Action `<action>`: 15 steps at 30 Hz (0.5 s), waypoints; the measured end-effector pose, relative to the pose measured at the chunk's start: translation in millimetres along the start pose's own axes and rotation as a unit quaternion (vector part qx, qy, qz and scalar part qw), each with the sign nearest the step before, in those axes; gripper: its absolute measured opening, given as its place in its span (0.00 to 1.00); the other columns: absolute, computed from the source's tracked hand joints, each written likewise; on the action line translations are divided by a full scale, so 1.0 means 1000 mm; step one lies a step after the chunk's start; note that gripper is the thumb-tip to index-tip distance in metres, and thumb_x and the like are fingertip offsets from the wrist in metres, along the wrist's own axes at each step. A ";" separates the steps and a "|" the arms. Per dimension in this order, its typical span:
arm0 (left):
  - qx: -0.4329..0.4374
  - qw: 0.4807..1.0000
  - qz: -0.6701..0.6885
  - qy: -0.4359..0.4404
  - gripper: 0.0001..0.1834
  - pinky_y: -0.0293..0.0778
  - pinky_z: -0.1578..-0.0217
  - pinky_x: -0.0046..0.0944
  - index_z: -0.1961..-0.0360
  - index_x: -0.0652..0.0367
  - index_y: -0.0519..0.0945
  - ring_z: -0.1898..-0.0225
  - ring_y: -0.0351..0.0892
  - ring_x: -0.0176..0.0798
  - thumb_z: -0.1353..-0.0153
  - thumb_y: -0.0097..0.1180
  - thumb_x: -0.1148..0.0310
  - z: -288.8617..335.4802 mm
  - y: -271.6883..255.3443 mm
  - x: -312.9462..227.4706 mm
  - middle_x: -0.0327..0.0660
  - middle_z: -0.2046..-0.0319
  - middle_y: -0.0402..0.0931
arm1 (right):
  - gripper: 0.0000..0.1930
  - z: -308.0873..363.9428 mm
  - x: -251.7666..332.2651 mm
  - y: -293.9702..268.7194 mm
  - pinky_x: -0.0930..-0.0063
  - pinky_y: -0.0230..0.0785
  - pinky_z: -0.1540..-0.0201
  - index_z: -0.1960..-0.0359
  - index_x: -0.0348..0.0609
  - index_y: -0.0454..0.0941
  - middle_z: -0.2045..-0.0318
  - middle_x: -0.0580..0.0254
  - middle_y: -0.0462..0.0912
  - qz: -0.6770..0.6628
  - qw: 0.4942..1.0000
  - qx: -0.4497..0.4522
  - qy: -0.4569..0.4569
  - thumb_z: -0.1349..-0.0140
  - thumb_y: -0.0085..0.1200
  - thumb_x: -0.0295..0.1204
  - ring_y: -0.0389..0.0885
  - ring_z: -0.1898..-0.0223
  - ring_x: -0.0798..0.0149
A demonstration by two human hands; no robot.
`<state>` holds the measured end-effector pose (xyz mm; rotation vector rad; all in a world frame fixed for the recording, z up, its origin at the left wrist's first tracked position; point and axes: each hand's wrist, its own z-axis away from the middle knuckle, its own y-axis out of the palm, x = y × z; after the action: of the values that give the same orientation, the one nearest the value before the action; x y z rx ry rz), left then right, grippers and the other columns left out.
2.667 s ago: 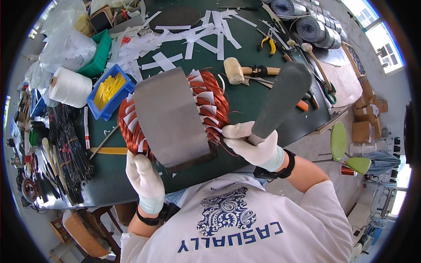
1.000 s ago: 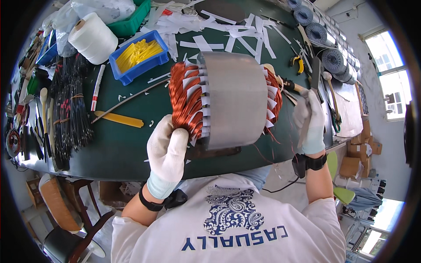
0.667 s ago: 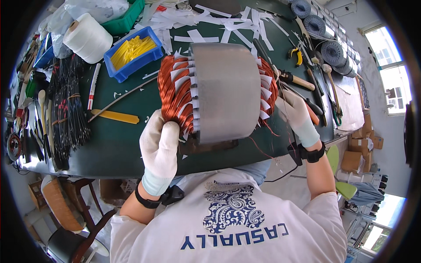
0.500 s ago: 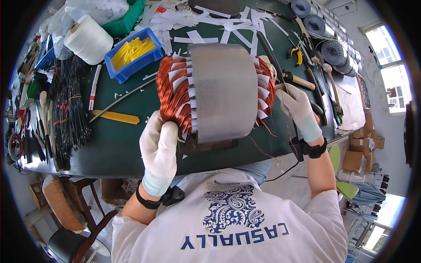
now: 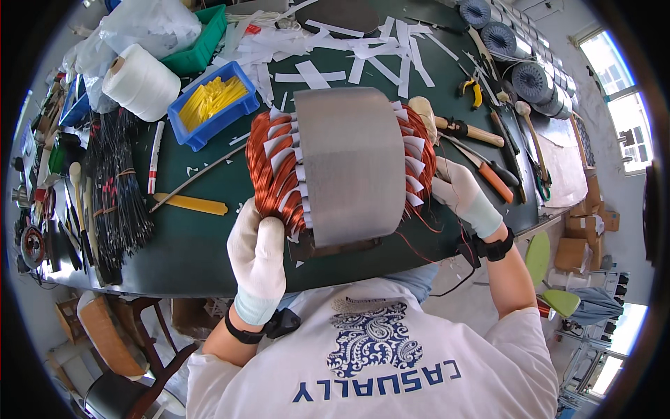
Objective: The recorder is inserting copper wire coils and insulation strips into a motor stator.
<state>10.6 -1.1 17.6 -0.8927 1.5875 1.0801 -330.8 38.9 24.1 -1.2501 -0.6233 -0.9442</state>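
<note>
A motor stator point(image 5: 352, 164) with a bare grey metal shell rests on its side on a low dark support. Red-brown copper windings point(image 5: 269, 164) bulge from both ends, with white insulating paper strips between the coils. At the lower left winding my left hand point(image 5: 257, 241), in a white knit glove, is closed with its thumb and fingers against the wires. My right hand point(image 5: 464, 192), gloved too, curls its fingers around the edge of the right-end winding; its fingertips are partly hidden. Loose thin copper wires point(image 5: 419, 244) hang below the right end.
Behind the stator stand a blue bin point(image 5: 209, 105) of yellow pieces and a white thread cone point(image 5: 143, 82). Cut paper strips point(image 5: 314, 73) cover the back. A wooden-handled mallet point(image 5: 474, 133) and orange-handled tool point(image 5: 495, 183) lie right; black lead bundles point(image 5: 115, 188) left.
My right hand has come down and inward onto the right winding. The dark rod that stood beside it no longer shows there. The whole scene sits slightly lower; my left hand keeps its place.
</note>
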 end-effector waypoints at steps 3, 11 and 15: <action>0.008 0.999 -0.036 -0.014 0.23 0.66 0.39 0.36 0.35 0.68 0.68 0.43 0.73 0.35 0.23 0.40 0.62 0.002 0.002 -0.005 0.43 0.43 0.75 | 0.16 0.001 0.005 0.003 0.80 0.64 0.73 0.47 0.34 0.78 0.77 0.73 0.72 -0.039 0.997 0.004 0.069 0.33 0.51 0.28 0.68 0.77 0.79; -0.038 0.996 -0.050 -0.065 0.27 0.67 0.39 0.39 0.34 0.67 0.67 0.44 0.75 0.38 0.25 0.45 0.57 -0.018 -0.005 -0.023 0.47 0.43 0.74 | 0.16 -0.004 0.009 0.003 0.82 0.58 0.76 0.49 0.33 0.79 0.78 0.75 0.69 -0.119 0.988 -0.018 0.099 0.35 0.48 0.25 0.64 0.78 0.80; -0.038 0.997 0.015 -0.073 0.19 0.71 0.53 0.30 0.45 0.68 0.73 0.57 0.73 0.27 0.30 0.55 0.65 -0.039 0.026 -0.064 0.37 0.56 0.77 | 0.15 -0.005 0.006 0.001 0.81 0.58 0.77 0.50 0.33 0.79 0.78 0.75 0.69 -0.145 0.987 -0.021 0.059 0.35 0.48 0.25 0.65 0.79 0.80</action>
<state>-9.8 -25.8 89.8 -0.8235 1.4510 1.2060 -327.3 32.3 27.1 -1.1498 -0.7052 -1.2693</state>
